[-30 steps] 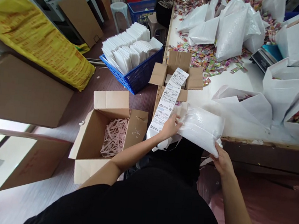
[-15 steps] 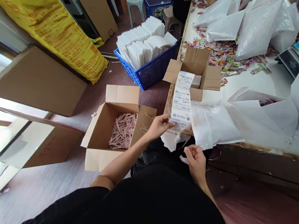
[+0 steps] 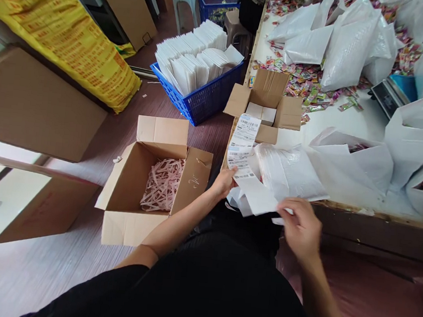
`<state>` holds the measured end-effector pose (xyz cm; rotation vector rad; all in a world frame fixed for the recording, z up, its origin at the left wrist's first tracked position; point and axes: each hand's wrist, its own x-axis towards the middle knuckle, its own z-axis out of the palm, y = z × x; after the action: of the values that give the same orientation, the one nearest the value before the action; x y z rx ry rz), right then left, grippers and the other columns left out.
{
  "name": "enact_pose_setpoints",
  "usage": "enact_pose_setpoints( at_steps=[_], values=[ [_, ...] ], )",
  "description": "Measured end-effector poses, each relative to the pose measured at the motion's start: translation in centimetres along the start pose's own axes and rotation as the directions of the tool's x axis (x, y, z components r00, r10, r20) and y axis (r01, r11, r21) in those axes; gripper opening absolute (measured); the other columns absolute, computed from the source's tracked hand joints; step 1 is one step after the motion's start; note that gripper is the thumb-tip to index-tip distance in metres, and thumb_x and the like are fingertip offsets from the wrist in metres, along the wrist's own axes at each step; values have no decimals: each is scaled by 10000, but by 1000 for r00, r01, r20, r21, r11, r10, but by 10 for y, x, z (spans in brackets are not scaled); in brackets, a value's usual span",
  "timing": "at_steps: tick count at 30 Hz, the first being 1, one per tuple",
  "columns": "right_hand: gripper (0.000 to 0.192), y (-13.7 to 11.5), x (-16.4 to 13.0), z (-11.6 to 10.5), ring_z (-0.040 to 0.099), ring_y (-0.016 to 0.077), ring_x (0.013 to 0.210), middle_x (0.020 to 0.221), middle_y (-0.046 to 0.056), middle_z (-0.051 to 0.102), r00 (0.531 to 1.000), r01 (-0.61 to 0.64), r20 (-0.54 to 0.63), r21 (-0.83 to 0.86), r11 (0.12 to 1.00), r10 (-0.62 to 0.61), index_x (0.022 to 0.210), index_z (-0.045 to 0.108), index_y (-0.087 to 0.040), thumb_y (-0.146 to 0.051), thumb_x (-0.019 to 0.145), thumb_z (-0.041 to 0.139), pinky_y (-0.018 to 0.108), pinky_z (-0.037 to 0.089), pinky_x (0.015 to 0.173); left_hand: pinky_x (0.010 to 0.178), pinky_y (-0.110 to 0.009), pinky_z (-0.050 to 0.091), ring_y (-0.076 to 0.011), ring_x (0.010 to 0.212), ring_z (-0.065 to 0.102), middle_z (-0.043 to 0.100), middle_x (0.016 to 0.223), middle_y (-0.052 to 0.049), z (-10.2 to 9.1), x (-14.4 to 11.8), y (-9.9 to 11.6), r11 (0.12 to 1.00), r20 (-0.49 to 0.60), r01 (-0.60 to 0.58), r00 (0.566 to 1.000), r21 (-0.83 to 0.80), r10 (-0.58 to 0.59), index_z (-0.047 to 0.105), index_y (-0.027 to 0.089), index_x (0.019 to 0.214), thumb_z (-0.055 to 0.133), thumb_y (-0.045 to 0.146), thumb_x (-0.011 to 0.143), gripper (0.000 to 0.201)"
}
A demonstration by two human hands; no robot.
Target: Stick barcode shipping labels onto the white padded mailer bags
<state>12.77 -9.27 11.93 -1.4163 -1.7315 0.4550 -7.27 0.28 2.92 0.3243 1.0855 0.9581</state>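
Two hands work at the near edge of the table (image 3: 352, 118): the right hand (image 3: 300, 228) pinches the loose white end of a label strip (image 3: 243, 147) between thumb and curled fingers, while the left hand (image 3: 224, 182) grips the same strip just beside the table edge, fingers closed round it. The strip runs up from the hands into a small open carton (image 3: 264, 103) on the table. A white mailer bag (image 3: 289, 171) lies just right of it. On the floor stands a cardboard box (image 3: 152, 182) holding paper shreds, and beyond it a blue basket (image 3: 199, 94) of white envelopes.
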Motion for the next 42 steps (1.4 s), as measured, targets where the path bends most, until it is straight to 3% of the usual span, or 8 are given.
enact_pose_setpoints(
  at_steps=[6,14,18,21,26,30,36,42],
  values=[
    [236,18,40,-102,558,163,638,752,12,651,873,-235,-420,80,969,247,847,730,-222,-422,747,806,308,423,570,825,-385,591,-255,913,731,763,917,-135,-24,22,8,998,-130,-50,990,35,54,673,81,991,599,334,933,270],
    [309,102,125,-23,536,155,656,907,42,688,888,-210,309,-386,898,340,954,711,-212,-464,775,712,310,431,652,947,-485,547,-316,1019,714,757,1016,-170,-38,19,6,899,47,-231,972,371,230,712,105,993,579,379,924,312],
    [648,122,106,-13,613,269,1004,1242,114,600,921,-153,199,-606,780,335,1402,532,-276,-481,809,696,343,470,743,1134,-567,408,-349,1337,532,571,1409,-210,-34,-2,9,483,57,-527,715,699,697,542,139,1337,610,287,900,467],
    [674,141,76,-33,597,312,1107,1268,142,590,930,-257,40,-635,728,364,1457,477,-246,-560,873,598,396,486,835,1205,-510,345,-278,1423,445,524,1469,-182,3,-5,5,41,397,-686,467,726,791,482,151,1399,526,236,948,461],
    [681,187,46,-41,598,344,1138,1245,205,632,826,-451,12,-586,673,564,1337,592,-135,-631,874,538,443,464,945,1239,-439,272,-259,1449,418,498,1504,-196,102,36,-30,-293,808,-759,497,582,316,475,56,1434,444,391,998,550],
    [696,209,42,-35,627,334,1075,1172,200,684,776,-536,57,-464,705,628,1221,651,-132,-693,821,553,428,476,911,1258,-532,81,-354,1554,89,154,1643,-251,109,46,-74,-465,868,-738,466,489,173,252,-15,1552,530,560,918,900],
    [617,201,48,-23,636,239,762,843,115,716,738,-664,-2,-180,726,674,910,698,-128,-683,642,719,341,494,680,1162,-439,351,-332,1469,372,345,1582,-252,27,1,-129,-169,841,-895,447,414,-305,302,36,1550,615,472,900,843],
    [583,131,11,-43,636,175,698,900,60,723,755,-542,-153,402,738,638,1015,699,-139,-510,597,863,302,525,634,811,-261,510,-192,916,712,769,1040,-91,7,-25,-79,230,751,-724,568,651,-337,741,164,1070,620,364,929,273]
  ],
)
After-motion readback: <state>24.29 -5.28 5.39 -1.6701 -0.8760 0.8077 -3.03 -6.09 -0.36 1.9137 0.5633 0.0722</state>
